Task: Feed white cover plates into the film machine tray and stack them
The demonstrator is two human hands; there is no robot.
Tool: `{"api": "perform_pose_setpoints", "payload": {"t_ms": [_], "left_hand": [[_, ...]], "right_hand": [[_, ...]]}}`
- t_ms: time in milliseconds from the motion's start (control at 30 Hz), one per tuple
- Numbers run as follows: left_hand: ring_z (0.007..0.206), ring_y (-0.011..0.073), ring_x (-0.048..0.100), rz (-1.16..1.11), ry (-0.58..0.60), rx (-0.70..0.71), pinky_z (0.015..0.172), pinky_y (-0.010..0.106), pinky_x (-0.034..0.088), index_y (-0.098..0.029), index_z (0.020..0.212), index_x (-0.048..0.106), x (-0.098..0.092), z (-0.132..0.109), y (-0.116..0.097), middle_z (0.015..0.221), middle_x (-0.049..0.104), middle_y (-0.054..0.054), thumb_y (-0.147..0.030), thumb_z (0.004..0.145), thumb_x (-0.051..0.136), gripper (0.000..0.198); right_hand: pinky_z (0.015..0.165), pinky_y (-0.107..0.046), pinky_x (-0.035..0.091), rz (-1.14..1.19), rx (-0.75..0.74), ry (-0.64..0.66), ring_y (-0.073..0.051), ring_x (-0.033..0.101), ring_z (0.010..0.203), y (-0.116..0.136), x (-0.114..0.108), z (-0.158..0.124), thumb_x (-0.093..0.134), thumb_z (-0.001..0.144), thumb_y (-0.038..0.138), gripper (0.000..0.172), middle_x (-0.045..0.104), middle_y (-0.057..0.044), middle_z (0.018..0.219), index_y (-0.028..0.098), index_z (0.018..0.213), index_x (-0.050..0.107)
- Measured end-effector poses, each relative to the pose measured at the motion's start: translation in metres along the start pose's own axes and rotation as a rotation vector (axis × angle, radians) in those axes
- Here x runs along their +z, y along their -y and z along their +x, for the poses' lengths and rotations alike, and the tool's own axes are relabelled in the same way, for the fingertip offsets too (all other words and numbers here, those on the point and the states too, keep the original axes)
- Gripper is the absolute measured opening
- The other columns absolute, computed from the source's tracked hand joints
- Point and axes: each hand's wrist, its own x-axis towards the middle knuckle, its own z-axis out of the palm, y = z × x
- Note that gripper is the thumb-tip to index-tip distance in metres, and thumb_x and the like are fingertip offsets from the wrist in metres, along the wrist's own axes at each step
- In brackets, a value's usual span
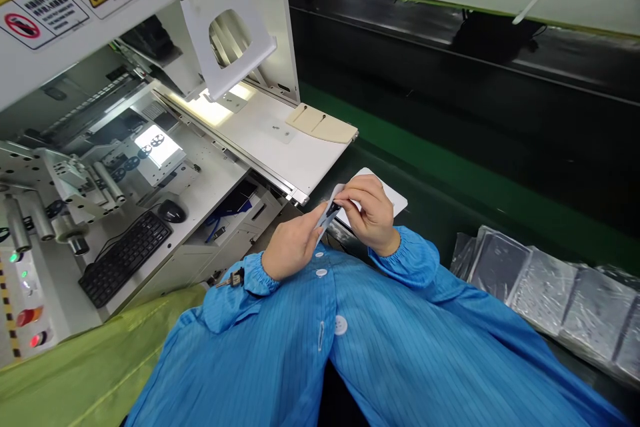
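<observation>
My left hand [294, 245] is closed on a thin, pale grey flat piece [336, 195] with a dark patch, seen nearly edge-on. The fingertips of my right hand [371, 212] are pinched together at the dark patch on that piece; whether they grip the piece itself or something small on it is hidden. Behind my right hand lies a white flat panel with rounded corners [396, 199], partly covered by the hand. Both hands are close together in front of my chest, beyond the corner of the white machine table [305, 170].
On the left stands a machine with rollers, a lit screen [159, 145], a keyboard [127, 257] and a mouse [172, 211]. A cream plate [323, 125] rests on the machine table. Several plastic-wrapped flat pieces [545, 287] lie on the dark green surface at right.
</observation>
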Motion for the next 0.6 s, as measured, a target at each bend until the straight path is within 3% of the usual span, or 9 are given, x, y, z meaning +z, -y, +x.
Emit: {"api": "perform_pose_setpoints", "payload": {"t_ms": [267, 433, 600], "left_hand": [[0.078, 0.0176, 0.065, -0.138, 0.031, -0.018, 0.07, 0.028, 0.051, -0.015, 0.136, 0.035, 0.001, -0.002, -0.002, 0.098, 0.068, 0.007, -0.031, 0.09, 0.039, 0.049], [0.089, 0.017, 0.064, -0.303, -0.039, -0.12, 0.077, 0.027, 0.05, -0.017, 0.134, 0.035, 0.001, -0.002, -0.001, 0.116, 0.062, 0.008, -0.031, 0.087, 0.045, 0.05], [0.102, 0.0209, 0.06, -0.283, -0.088, -0.16, 0.084, 0.031, 0.048, -0.017, 0.134, 0.035, 0.001, -0.001, 0.003, 0.123, 0.058, 0.01, -0.032, 0.086, 0.047, 0.052]], "right_hand": [[0.069, -0.038, 0.044, -0.082, -0.059, 0.012, -0.019, 0.052, 0.077, 0.001, 0.004, 0.0, 0.045, 0.089, 0.023, 0.012, 0.055, -0.005, 0.078, 0.021, 0.081, 0.053], [0.07, -0.038, 0.044, -0.079, -0.101, 0.045, -0.019, 0.052, 0.078, -0.002, 0.01, -0.006, 0.041, 0.091, 0.026, 0.016, 0.055, -0.005, 0.078, 0.021, 0.082, 0.053], [0.072, -0.04, 0.048, 0.022, 0.076, -0.009, -0.019, 0.057, 0.08, 0.001, 0.004, -0.008, 0.05, 0.088, 0.025, 0.013, 0.062, -0.005, 0.08, 0.022, 0.087, 0.063]]}}
